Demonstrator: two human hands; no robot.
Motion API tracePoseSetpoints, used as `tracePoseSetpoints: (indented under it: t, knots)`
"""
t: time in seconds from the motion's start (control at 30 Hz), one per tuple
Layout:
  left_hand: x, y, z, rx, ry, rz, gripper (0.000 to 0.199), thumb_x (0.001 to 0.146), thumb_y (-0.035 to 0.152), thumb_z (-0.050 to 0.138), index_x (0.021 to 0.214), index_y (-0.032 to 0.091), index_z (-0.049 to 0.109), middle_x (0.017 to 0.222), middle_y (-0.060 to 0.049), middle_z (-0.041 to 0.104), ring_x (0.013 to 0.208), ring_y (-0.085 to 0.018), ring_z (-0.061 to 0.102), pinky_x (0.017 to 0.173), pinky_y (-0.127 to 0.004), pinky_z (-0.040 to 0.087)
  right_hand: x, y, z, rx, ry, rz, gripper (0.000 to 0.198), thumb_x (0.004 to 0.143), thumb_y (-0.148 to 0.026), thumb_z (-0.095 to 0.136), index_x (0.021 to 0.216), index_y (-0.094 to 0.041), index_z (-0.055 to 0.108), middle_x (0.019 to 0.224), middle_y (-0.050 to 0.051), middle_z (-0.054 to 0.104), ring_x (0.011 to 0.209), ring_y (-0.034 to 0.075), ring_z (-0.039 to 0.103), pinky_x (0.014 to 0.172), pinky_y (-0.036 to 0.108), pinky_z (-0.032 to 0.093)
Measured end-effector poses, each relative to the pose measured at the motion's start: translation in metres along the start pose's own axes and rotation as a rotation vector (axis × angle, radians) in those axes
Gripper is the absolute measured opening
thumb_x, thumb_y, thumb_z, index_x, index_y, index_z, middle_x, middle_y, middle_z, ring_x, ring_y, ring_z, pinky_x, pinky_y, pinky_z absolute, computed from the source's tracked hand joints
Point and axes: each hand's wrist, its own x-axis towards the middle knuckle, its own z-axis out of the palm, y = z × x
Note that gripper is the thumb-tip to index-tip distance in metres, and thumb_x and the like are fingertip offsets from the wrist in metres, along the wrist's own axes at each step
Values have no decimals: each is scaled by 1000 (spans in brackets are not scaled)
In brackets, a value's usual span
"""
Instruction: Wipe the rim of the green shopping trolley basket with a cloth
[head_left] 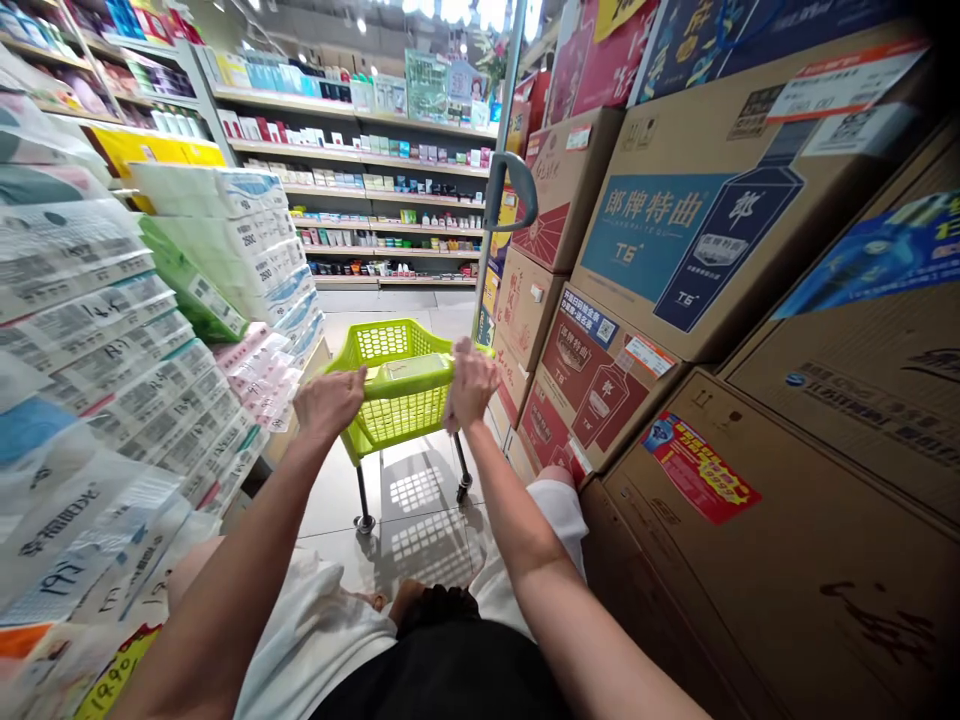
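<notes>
A lime-green plastic shopping cart [405, 430] stands right in front of me on thin dark legs with casters. My left hand [330, 402] is closed round the left end of its handle bar. On the right end of the bar lies my right hand [471, 382], its fingers wrapped over and slightly blurred. The cart's basket has a lattice of holes, and no goods show in the part I can see. Its handle hides some of the basket floor.
Stacked tissue packs [97, 330] line the left side of the aisle. Large cardboard cartons [660, 210] rise close on the right. Ahead, past a grey post [502, 120] with a loop handle, are shelves [360, 155] of small boxed goods. Pale floor tiles [322, 520] run beneath the cart.
</notes>
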Motion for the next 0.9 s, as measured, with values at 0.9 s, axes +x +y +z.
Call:
tracePoseSetpoints:
  t: [0.9]
  knots:
    - [-1,-8,20,-525,3,82,51,90,43,31,72,22,73,89,-8,77,100,-25,65,102,-41,47,16,-46,-5,-40,-274,-190,31,104,-32,45,99,-21,73,109,8,74,117,23,61,113,48,40]
